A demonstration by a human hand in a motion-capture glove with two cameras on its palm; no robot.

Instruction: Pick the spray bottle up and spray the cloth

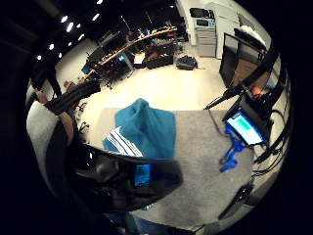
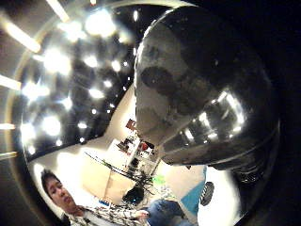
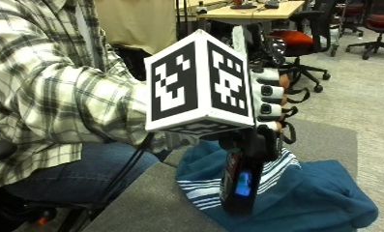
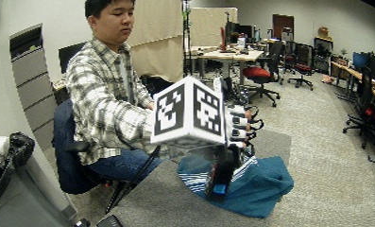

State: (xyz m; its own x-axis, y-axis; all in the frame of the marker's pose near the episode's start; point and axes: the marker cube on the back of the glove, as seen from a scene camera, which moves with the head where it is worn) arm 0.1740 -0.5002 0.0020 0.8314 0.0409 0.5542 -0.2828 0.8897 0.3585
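Note:
A dark spray bottle with a blue label hangs upright just above a teal cloth with white stripes, bunched on the grey table. My gloved right hand grips the bottle's top, fingers curled round it. In the wide outside view the hand holds the bottle over the near part of the cloth. The little finger side palm view shows the bottle close to the palm, with the cloth beyond it. The bottle's shiny body fills much of the thumb side palm view.
A blue clamp and a small lit screen with cables stand at one edge of the table. The person sits at the table's side. Office chairs and desks stand behind on the floor.

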